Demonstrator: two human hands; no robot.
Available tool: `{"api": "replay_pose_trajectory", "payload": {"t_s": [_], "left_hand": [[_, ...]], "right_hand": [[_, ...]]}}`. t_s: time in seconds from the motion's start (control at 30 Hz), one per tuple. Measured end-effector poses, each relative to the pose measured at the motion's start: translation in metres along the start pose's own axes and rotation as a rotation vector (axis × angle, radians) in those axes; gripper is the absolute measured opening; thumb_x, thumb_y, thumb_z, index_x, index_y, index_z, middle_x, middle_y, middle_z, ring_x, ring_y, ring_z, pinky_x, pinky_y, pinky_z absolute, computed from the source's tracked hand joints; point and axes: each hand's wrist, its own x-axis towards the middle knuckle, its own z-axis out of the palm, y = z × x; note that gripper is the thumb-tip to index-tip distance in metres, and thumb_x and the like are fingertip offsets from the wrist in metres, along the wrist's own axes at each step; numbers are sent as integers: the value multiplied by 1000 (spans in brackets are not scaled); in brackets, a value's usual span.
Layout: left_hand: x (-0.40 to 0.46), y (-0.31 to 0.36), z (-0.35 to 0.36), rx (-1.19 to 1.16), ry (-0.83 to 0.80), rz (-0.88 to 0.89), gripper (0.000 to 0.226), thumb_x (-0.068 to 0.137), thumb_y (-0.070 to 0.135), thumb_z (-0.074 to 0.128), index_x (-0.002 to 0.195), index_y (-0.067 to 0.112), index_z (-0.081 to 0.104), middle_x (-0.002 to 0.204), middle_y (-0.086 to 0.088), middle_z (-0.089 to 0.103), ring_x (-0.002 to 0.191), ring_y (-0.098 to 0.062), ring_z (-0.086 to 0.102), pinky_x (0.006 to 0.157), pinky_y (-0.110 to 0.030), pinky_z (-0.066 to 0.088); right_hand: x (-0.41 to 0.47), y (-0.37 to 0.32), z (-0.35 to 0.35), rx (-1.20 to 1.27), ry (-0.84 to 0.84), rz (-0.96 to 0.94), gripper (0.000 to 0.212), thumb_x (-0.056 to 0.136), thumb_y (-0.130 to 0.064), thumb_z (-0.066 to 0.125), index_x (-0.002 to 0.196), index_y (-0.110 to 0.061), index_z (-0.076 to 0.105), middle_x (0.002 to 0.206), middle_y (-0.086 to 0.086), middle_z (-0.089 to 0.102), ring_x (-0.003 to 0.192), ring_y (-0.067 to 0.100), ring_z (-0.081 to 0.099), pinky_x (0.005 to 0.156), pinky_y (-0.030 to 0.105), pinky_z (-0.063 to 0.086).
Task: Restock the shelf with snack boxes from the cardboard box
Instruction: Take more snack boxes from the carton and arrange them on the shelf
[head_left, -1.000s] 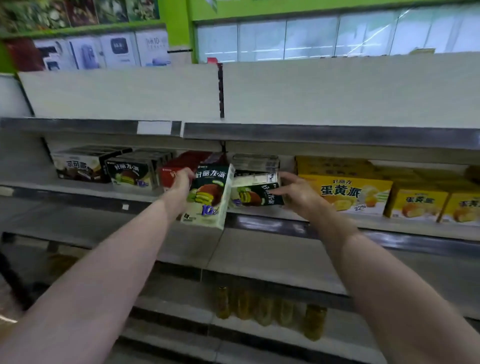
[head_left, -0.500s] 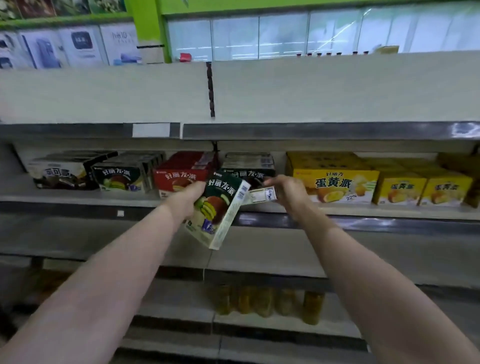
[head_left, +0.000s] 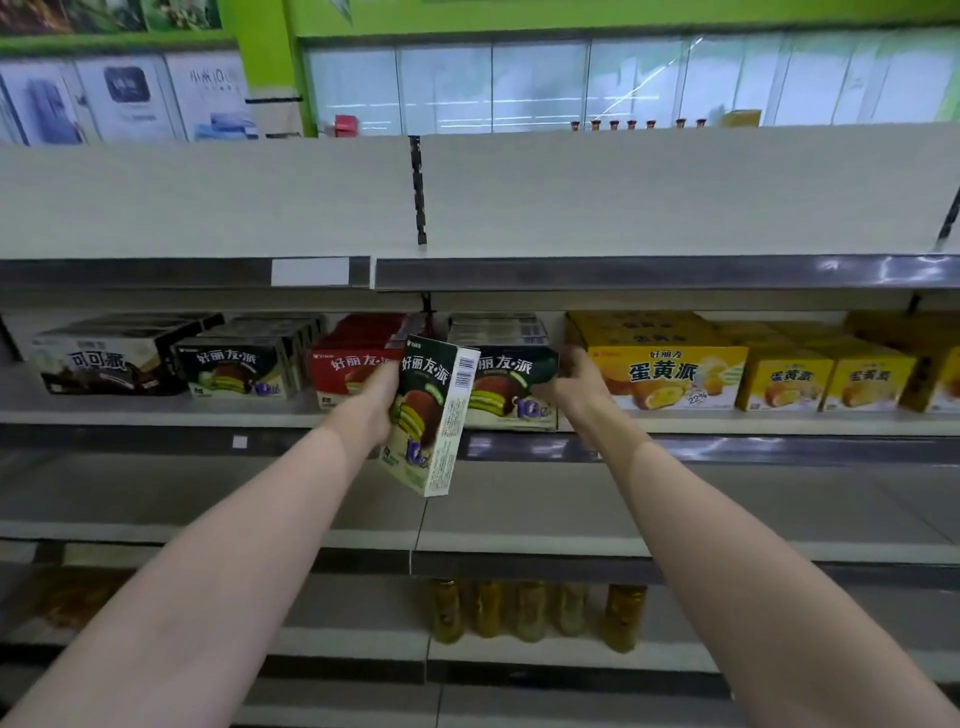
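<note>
Box (head_left: 434, 415) gripped upright by left hand (head_left: 375, 397), held ready for shelving | shelf box (head_left: 511, 387) gripped at its end by right hand (head_left: 574, 379), likely being seated on shelf (head_left: 727, 422).

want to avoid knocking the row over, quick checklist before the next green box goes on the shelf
1. Left hand has a firm hold on the tilted dark green pie box: ok.
2. Right hand on the shelved green box, which sits flat: ok.
3. Held box level for placing: not ok, it tilts.
4. Free slot beside the shelved green box: cannot tell, the red snack boxes and yellow egg-pie boxes sit close.
5. Room on top, under the upper shelf edge: cannot tell.
</note>
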Motion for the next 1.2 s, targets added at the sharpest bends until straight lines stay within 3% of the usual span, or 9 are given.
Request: {"api": "replay_pose_trajectory", "payload": {"t_s": [0.1,0.2,0.4,0.6,0.8,0.9,0.97,1.03,1.2], "left_hand": [[6,-1,-1,-23,-7,1,47,97,53,47,100,13,72,100,-14,76,101,-31,70,92,-43,52],[9,-3,2,-78,-42,25,45,99,50,43,87,15,69,103,-14,74,99,-30,68,87,-41,51],[24,-7,6,-24,-116,27,46,99,50,45,108,11,68,106,-15,73,98,-31,68,76,-38,50],[35,-7,11,-21,-170,-15,44,94,46,57,118,11,69,112,-16,73,104,-32,68,88,-41,52],[42,-3,17,-35,-107,-25,36,95,45,56,90,13,72,88,-13,76,82,-28,71,71,-35,53],[43,0,12,-20,33,-2,35,100,39,51,84,11,67,69,-10,73,60,-24,69,59,-30,54],[45,1,3,-8,108,32,32,99,36,53,91,9,67,73,-10,73,60,-24,69,62,-33,57],[54,-2,-9,-18,187,56,35,96,37,57,108,7,68,86,-11,75,76,-28,72,79,-44,60],[44,-3,-33,-80,252,90,37,100,41,49,111,7,60,101,-11,72,93,-30,70,89,-44,56]], "right_hand": [[3,1,4,-28,61,-86,66,83,5,73,140,-13,46,131,8,61,121,26,59,102,44,51],[7,4,6,-111,101,-166,57,87,2,70,137,-15,49,130,7,62,122,25,58,100,36,51],[25,18,21,-375,210,-240,51,88,1,67,134,-9,47,130,13,58,121,30,56,102,41,49],[47,31,24,-621,303,-202,52,89,-9,65,138,-16,50,137,22,46,124,39,48,102,42,45],[53,28,28,-526,277,-132,76,84,-4,71,143,3,26,143,29,39,125,44,48,98,42,44],[45,24,37,-477,313,-141,58,86,-7,70,134,2,39,133,25,50,116,42,55,92,41,48],[39,20,45,-483,246,-166,33,90,-12,68,118,-2,53,117,18,62,105,34,61,86,38,49],[34,18,56,-476,83,-190,14,91,-17,68,98,-10,58,95,8,64,87,24,61,73,31,47],[18,21,86,-404,-358,-228,17,82,-5,71,86,-14,57,73,1,60,61,13,56,52,26,47]]}}
